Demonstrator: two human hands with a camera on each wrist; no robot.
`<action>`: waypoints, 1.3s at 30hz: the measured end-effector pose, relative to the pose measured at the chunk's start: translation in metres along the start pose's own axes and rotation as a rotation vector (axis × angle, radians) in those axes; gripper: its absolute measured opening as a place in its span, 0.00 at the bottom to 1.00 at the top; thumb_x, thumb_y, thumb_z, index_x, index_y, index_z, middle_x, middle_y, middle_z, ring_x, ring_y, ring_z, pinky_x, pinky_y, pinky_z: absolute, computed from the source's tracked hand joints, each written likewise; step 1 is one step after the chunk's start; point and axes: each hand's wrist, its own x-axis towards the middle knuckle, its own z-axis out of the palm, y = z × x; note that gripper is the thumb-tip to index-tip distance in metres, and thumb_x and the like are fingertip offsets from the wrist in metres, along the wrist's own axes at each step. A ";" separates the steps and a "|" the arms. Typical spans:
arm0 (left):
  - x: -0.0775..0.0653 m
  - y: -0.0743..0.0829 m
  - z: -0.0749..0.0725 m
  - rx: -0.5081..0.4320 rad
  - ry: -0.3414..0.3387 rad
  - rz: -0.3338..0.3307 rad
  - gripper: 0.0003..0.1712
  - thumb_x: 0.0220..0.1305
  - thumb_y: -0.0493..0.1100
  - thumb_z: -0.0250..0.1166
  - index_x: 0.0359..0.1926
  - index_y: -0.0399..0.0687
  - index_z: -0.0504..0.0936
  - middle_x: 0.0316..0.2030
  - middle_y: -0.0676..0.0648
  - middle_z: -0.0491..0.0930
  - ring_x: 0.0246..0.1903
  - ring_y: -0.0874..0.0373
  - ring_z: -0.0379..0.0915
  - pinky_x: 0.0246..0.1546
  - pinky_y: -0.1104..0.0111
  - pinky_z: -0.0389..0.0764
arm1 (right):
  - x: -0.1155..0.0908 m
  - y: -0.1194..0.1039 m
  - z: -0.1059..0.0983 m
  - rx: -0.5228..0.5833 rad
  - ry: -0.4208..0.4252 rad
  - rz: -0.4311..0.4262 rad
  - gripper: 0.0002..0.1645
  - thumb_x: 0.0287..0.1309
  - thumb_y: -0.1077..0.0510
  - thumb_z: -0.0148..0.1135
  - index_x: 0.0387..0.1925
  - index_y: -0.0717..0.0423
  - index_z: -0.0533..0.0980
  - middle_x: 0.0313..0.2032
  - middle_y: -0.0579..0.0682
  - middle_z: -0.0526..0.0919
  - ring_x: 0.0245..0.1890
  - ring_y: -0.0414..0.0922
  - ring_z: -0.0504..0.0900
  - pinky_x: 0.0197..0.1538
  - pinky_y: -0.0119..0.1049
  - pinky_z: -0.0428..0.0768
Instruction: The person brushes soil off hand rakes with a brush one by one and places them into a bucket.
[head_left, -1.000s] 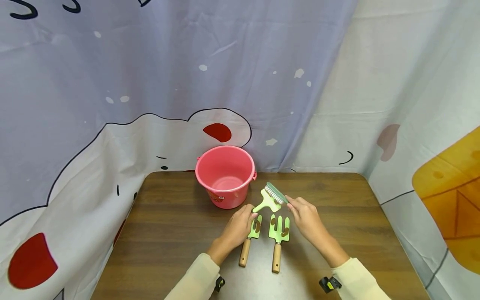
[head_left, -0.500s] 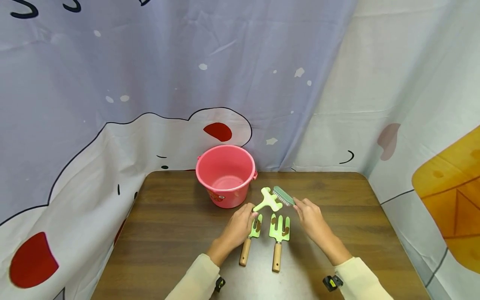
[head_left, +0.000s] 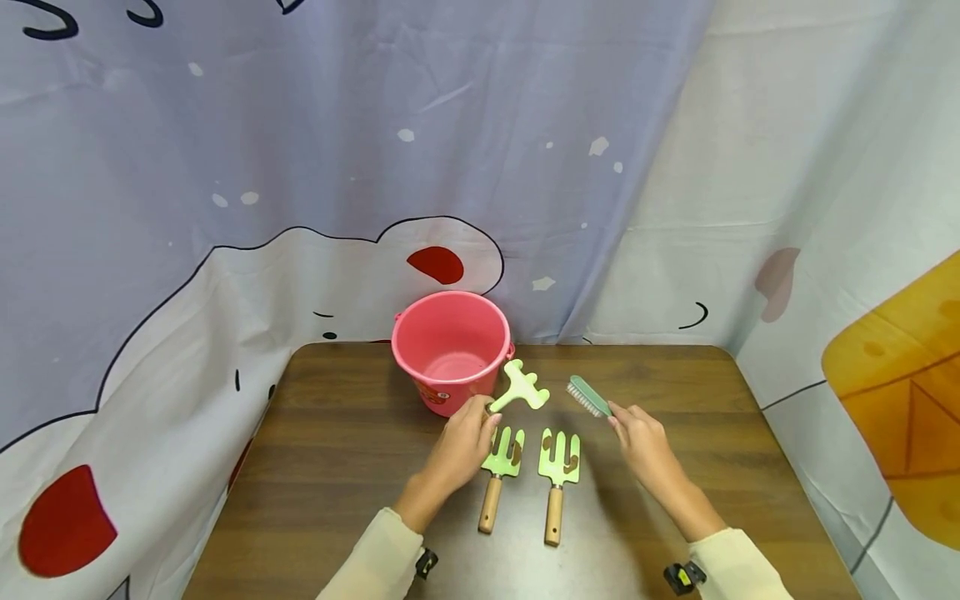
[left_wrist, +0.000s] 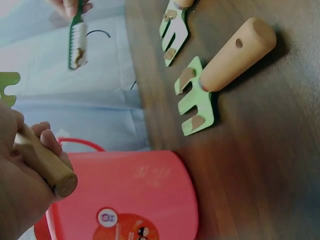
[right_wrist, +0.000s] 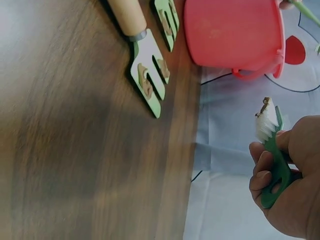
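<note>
from my feed, the brush [head_left: 588,395] and the green rake [head_left: 521,386] have just parted: a second ago the bristles lay across the rake's head, and now a clear gap lies between them. my left hand [head_left: 465,433] has drawn toward the bucket [head_left: 472,390], its fingers curled round the rake's wooden handle [left_wrist: 45,162], the head jutting out ahead of them. the bucket stands just beyond those fingers; i cannot tell whether the rake touches it. my right hand [head_left: 641,437] has pulled away to its own side, fingers folded round the brush handle, bristles pointing ahead of the fingertips.

i judge the scrubbing of the rake has broken off, perhaps done: its face toward the head camera shows no brown, while a brown clump [right_wrist: 265,102] clings to the bristles. the left fork [head_left: 491,498] lies just nearer me than the left fingers, the right fork [head_left: 555,500] between both hands, each with brown patches, so they look uncleaned.
</note>
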 end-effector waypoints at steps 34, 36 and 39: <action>-0.005 0.001 -0.008 -0.046 0.016 0.108 0.08 0.74 0.38 0.62 0.48 0.40 0.74 0.31 0.51 0.70 0.30 0.63 0.68 0.32 0.71 0.76 | 0.037 -0.048 -0.006 0.119 -0.020 -0.141 0.19 0.65 0.66 0.65 0.57 0.65 0.82 0.32 0.50 0.83 0.27 0.37 0.72 0.30 0.32 0.75; -0.005 0.001 -0.008 -0.039 0.032 0.108 0.08 0.73 0.38 0.62 0.48 0.39 0.74 0.31 0.50 0.71 0.31 0.62 0.69 0.33 0.71 0.76 | 0.032 -0.045 -0.003 0.103 -0.029 -0.137 0.19 0.64 0.67 0.66 0.56 0.66 0.82 0.32 0.50 0.83 0.26 0.37 0.72 0.29 0.32 0.75; -0.004 0.002 -0.011 -0.028 0.054 0.092 0.09 0.72 0.38 0.64 0.49 0.40 0.75 0.31 0.50 0.73 0.31 0.62 0.69 0.33 0.71 0.76 | 0.027 -0.041 -0.001 0.092 -0.043 -0.105 0.19 0.64 0.67 0.66 0.56 0.66 0.82 0.32 0.51 0.83 0.26 0.37 0.72 0.29 0.32 0.74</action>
